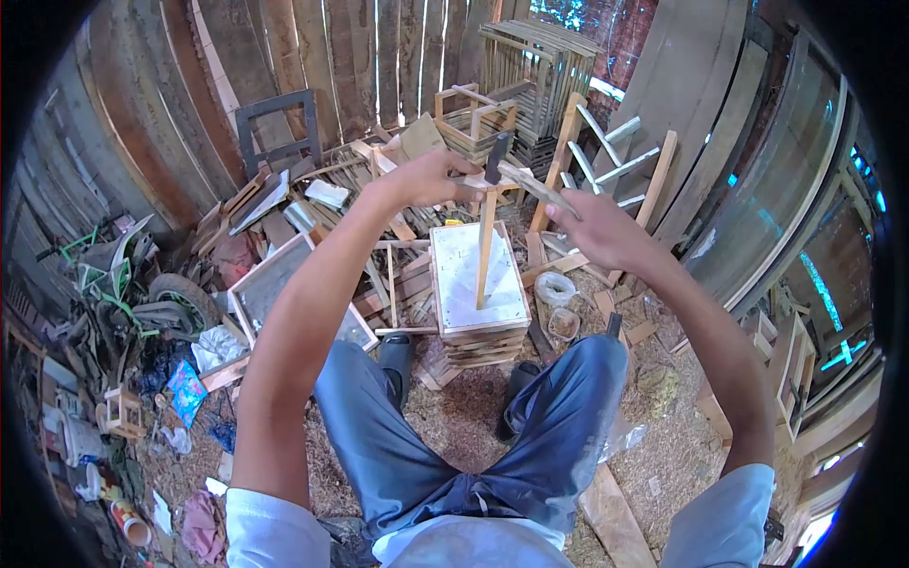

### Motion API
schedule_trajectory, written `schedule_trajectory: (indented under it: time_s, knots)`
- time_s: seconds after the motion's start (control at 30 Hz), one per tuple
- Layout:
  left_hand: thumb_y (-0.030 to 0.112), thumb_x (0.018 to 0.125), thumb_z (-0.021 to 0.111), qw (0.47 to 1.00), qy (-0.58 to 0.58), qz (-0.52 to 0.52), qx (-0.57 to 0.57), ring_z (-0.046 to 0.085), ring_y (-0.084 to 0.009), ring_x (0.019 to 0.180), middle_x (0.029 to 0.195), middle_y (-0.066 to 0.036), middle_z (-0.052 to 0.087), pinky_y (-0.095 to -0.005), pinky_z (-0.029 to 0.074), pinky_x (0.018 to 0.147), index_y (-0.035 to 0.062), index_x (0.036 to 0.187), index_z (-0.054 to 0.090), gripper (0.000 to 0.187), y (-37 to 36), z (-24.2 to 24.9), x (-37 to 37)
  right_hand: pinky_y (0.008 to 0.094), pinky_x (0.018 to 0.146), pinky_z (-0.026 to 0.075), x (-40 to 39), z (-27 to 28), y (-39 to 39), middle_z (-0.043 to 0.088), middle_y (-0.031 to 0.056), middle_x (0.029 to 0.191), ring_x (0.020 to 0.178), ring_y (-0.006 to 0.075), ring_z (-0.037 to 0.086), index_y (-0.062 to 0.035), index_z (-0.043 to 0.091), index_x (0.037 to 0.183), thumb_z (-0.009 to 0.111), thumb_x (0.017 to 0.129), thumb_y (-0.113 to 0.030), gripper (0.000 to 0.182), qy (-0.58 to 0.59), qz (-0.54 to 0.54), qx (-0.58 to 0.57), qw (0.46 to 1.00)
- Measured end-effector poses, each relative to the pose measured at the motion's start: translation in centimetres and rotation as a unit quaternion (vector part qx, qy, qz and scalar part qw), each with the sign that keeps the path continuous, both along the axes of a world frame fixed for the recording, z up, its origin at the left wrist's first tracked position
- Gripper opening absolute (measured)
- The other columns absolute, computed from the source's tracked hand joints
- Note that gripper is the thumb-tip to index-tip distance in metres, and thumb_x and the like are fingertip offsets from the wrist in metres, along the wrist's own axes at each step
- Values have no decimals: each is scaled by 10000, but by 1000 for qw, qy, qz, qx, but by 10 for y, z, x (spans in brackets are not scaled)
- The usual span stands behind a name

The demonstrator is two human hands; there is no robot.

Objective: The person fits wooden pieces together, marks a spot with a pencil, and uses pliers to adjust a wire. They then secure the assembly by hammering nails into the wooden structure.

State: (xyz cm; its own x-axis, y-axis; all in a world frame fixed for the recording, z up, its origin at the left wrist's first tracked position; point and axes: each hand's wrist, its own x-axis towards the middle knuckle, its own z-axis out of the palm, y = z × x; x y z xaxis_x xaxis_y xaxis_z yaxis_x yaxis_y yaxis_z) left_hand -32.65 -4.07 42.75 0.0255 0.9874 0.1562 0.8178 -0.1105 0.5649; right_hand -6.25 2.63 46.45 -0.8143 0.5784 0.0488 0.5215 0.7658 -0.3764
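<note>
My right hand (598, 230) is wrapped around the wooden handle of a hammer (498, 157), whose dark head is right at the top of a small wooden frame. My left hand (437, 178) grips the upper end of that wooden frame (486, 248), fingers close beside the hammer head. One slat of the frame stands upright on a white board (454, 275). This board tops a stack of wooden pieces (483, 348) between my knees.
A clear tub (564, 325) and a plastic bag (554, 288) sit right of the stack. Behind are wood scraps (407, 275), stacked wooden frames (540, 71) and a ladder-like frame (615, 161). A shallow tray (248, 312) leans at left. Sawdust (454, 426) covers the floor.
</note>
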Motion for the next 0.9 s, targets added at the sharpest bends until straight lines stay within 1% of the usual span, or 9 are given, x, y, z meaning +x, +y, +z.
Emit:
schedule_trajectory:
  time_s: [0.2, 0.3, 0.4, 0.5, 0.6, 0.7, 0.73, 0.83, 0.9]
  knots:
    - [316, 771, 734, 1000, -6, 12, -7, 572, -266, 1105, 1215, -157, 606, -341, 415, 972, 44, 1211, 605, 533, -5, 2, 4, 445, 685, 439, -2, 15, -7, 581, 206, 718, 698, 324, 594, 42, 532, 913, 403, 979, -359, 427, 155, -57, 20, 986]
    - [310, 770, 733, 1000, -8, 24, -4, 577, -263, 1096, 1195, -154, 617, -334, 417, 966, 44, 1205, 610, 524, -10, 6, 8, 443, 667, 444, 0, -9, -5, 577, 184, 680, 675, 321, 607, 37, 531, 879, 412, 977, -366, 432, -3, -22, 9, 1000]
    - [305, 771, 733, 1000, 17, -1, 26, 581, -259, 1086, 1178, -154, 626, -333, 422, 957, 40, 1203, 610, 521, -5, -2, 0, 437, 670, 450, 0, -3, 0, 582, 176, 676, 677, 301, 617, 30, 529, 871, 419, 974, -367, 425, 14, 6, 22, 1000]
    - [356, 733, 748, 1000, -17, 4, -15, 559, -322, 1130, 1211, -188, 598, -365, 416, 986, 24, 1186, 616, 577, -4, -2, 0, 445, 695, 446, -1, 12, -8, 587, 210, 705, 714, 338, 616, 40, 531, 883, 431, 968, -354, 415, 80, -24, -30, 996]
    - [300, 771, 735, 1000, -10, 8, -7, 579, -261, 1091, 1191, -165, 618, -335, 418, 959, 42, 1214, 601, 530, -9, -1, 3, 449, 687, 439, -2, 13, -20, 602, 214, 727, 715, 346, 614, 42, 543, 918, 445, 962, -347, 403, 110, -60, -46, 991]
    - [350, 735, 747, 999, -29, 8, -28, 559, -319, 1131, 1213, -182, 599, -365, 415, 990, 43, 1196, 615, 570, -10, 0, 0, 454, 669, 433, -2, 2, -9, 588, 204, 699, 689, 357, 602, 38, 532, 913, 439, 967, -338, 391, -7, -3, 22, 1000]
    - [351, 734, 747, 999, -21, 13, -23, 557, -318, 1135, 1216, -181, 598, -363, 413, 991, 39, 1199, 612, 576, -11, 1, 0, 454, 670, 430, -1, 6, -8, 585, 214, 705, 692, 363, 595, 36, 526, 927, 438, 967, -330, 378, 8, 15, 26, 1000]
    - [354, 730, 749, 1000, -14, 21, -12, 550, -316, 1148, 1222, -180, 594, -358, 407, 997, 30, 1206, 604, 594, -12, -4, -1, 464, 671, 430, -4, 18, -25, 575, 241, 711, 697, 408, 573, 45, 528, 920, 440, 966, -319, 377, 111, -54, -49, 991]
    - [359, 726, 751, 999, -26, 19, -4, 546, -317, 1155, 1227, -179, 592, -357, 405, 999, 24, 1211, 598, 610, -13, -5, 0, 456, 652, 433, -4, -4, -22, 569, 228, 691, 663, 392, 570, 44, 533, 909, 439, 967, -315, 376, 119, -16, -10, 993]
